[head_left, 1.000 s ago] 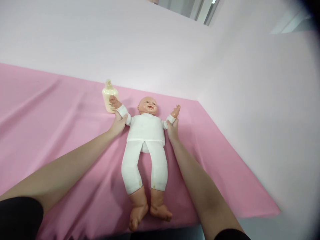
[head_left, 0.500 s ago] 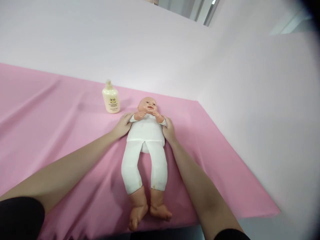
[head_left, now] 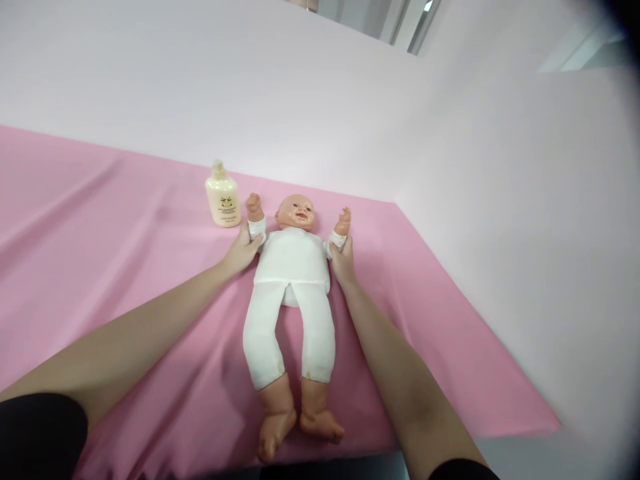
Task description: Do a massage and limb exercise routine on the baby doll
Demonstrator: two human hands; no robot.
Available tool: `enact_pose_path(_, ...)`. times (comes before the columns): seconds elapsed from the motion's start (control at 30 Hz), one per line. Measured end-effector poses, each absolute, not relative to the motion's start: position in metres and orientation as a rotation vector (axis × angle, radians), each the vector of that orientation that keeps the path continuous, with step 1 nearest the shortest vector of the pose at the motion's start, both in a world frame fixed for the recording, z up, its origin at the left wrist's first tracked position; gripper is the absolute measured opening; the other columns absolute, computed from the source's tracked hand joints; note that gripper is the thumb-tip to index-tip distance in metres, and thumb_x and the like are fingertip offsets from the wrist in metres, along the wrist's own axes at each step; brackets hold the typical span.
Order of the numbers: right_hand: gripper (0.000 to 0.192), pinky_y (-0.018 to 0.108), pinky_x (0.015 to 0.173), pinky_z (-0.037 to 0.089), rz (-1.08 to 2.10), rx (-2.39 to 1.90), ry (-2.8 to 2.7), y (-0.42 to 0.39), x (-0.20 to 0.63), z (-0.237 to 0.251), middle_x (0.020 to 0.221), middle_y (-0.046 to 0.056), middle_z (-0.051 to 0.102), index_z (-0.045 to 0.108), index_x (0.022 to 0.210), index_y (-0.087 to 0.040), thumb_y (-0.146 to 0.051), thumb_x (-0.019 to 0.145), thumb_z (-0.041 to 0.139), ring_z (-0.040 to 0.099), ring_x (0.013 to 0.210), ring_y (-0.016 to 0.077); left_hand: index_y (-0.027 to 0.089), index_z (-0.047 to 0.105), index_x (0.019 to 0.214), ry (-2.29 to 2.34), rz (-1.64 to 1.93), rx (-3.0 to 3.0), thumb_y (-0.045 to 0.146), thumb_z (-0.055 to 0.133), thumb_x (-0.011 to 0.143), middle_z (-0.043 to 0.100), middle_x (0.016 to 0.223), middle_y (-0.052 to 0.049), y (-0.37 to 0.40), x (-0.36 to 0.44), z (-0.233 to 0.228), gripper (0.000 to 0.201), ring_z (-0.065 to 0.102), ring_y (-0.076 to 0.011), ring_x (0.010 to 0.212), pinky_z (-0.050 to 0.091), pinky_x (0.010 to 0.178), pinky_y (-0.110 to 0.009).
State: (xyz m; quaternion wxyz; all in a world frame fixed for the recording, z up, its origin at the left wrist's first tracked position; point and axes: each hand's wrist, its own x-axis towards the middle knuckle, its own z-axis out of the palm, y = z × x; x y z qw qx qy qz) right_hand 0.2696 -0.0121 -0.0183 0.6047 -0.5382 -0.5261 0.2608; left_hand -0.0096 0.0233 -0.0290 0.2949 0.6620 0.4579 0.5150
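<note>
A baby doll (head_left: 293, 260) with a white cloth body lies on its back, its head away from me and its bare feet toward me. My left hand (head_left: 243, 250) is closed around the doll's arm on the left, with the thumb on the white sleeve. On the other side my right hand (head_left: 343, 261) grips the doll's other arm near the elbow. Both doll forearms point up and outward beside the head. Some of my fingers are hidden behind the arms.
A cream pump bottle (head_left: 223, 200) with a dark printed label stands left of the doll's head. Pink cloth (head_left: 150, 247) with folds covers the table, whose edge runs down the right side. White walls (head_left: 225, 87) rise behind and to the right.
The doll's forearms have swung from across its chest, under the chin, outward to both sides of the head. My hands have turned with them and stay around the arms.
</note>
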Motion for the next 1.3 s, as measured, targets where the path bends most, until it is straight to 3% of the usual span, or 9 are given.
enact_pose_path(0.13, 0.03, 0.047, 0.1, 0.052, 0.594, -1.257, -1.23, -0.012, 0.27, -0.018, 0.104, 0.006, 0.065, 0.049, 0.111, -0.026, -0.034, 0.083, 0.056, 0.062, 0.101, 0.0251, 0.02, 0.047, 0.123, 1.189, 1.398, 1.764, 0.05, 0.057, 0.092, 0.063, 0.118, -0.012, 0.024, -0.01, -0.03, 0.045, 0.062, -0.027, 0.111, 0.051, 0.103, -0.047)
enact_pose_path(0.4, 0.049, 0.051, 0.116, 0.044, 0.591, -1.223, -1.364, -0.012, 0.269, -0.02, 0.138, 0.009, 0.065, 0.056, 0.131, -0.025, -0.03, 0.083, 0.059, 0.06, 0.127, 0.0257, 0.019, 0.05, 0.129, 1.174, 1.338, 1.83, 0.046, 0.057, 0.09, 0.066, 0.124, -0.013, 0.02, -0.008, -0.023, 0.048, 0.062, -0.0291, 0.116, 0.052, 0.103, -0.046)
enact_pose_path(0.63, 0.047, 0.049, 0.116, 0.044, 0.525, -1.192, -1.45, -0.011, 0.268, -0.02, 0.133, 0.008, 0.069, 0.064, 0.127, -0.024, -0.023, 0.081, 0.056, 0.062, 0.126, 0.026, 0.017, 0.051, 0.138, 1.139, 1.29, 1.874, 0.039, 0.056, 0.089, 0.063, 0.14, -0.014, 0.011, -0.005, -0.01, 0.054, 0.06, -0.0322, 0.127, 0.046, 0.113, -0.05)
enact_pose_path(1.3, 0.049, 0.046, 0.115, 0.045, 0.499, -1.193, -1.481, -0.009, 0.269, -0.023, 0.132, 0.008, 0.07, 0.065, 0.129, -0.022, -0.019, 0.081, 0.055, 0.062, 0.125, 0.0255, 0.015, 0.051, 0.133, 1.166, 1.259, 1.906, 0.043, 0.056, 0.09, 0.066, 0.135, -0.015, 0.01, -0.005, -0.009, 0.052, 0.064, -0.0311, 0.121, 0.052, 0.106, -0.048)
